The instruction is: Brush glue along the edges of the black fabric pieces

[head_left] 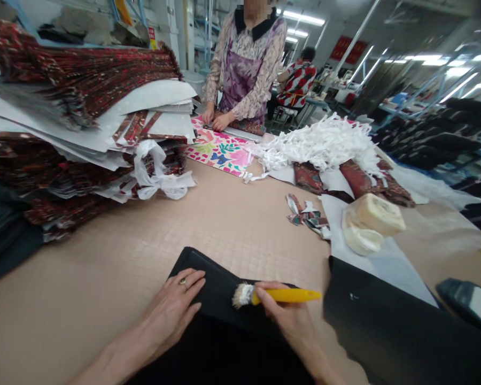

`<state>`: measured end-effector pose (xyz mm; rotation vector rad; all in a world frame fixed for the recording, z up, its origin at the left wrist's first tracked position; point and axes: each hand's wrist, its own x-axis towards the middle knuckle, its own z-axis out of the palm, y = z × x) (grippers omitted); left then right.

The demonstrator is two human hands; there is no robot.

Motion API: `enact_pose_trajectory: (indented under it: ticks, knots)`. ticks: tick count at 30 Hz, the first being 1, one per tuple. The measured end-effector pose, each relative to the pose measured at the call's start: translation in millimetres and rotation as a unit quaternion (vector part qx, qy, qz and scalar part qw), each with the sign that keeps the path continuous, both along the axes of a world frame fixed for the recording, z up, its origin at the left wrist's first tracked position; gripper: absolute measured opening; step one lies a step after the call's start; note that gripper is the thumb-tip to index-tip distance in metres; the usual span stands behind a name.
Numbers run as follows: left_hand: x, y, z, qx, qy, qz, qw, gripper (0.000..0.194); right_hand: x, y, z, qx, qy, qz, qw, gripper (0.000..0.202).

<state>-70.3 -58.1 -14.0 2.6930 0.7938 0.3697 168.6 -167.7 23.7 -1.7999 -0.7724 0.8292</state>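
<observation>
A brush [278, 295] with a yellow handle and pale, white-coated bristles is gripped by my right hand [282, 310]. Its bristles touch, or hover just over, a black sheet-like piece [216, 286] at the table's near edge. On the left part of that piece my left hand [180, 299] lies flat, fingers stretched out, a ring on one of them. Off to the right stands a cream-coloured tub [361, 235] with a pale block beside it, on a white sheet [336, 214]. Whatever is inside the tub cannot be made out.
Tall stacks of red patterned fabric [100, 80] rise on the left. White strips [320, 141] lie heaped at the back right, near small fabric scraps [307, 214]. Black material [393, 315] covers the right front. Across the table, a person [244, 69] handles a flowered sheet [220, 152].
</observation>
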Motion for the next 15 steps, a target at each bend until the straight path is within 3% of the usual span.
enact_pose_trajectory:
  ticks: [2, 4, 8, 11, 15]
  knots:
    - [1, 1, 2.8, -0.002, 0.003, -0.002, 1.0, 0.035, 17, -11, -4.2, -0.016, -0.013, -0.022, 1.0, 0.03]
    - [1, 0, 2.7, -0.004, 0.001, 0.0, 1.0, 0.035, 45, -33, -4.3, -0.055, -0.036, -0.088, 0.994, 0.033]
    - [1, 3, -0.2, -0.008, -0.014, -0.002, 1.0, 0.033, 86, -72, 13.5, -0.115, -0.108, -0.243, 0.957, 0.038]
    - [1, 14, -0.2, -0.016, -0.051, -0.005, 0.999, 0.027, 85, -74, 34.3, -0.122, -0.158, -0.29, 0.936, 0.037]
    - [0, 35, -1.3, -0.006, -0.101, 0.038, 0.994, 0.025, 59, -53, 46.2, -0.084, -0.122, -0.271, 0.951, 0.037]
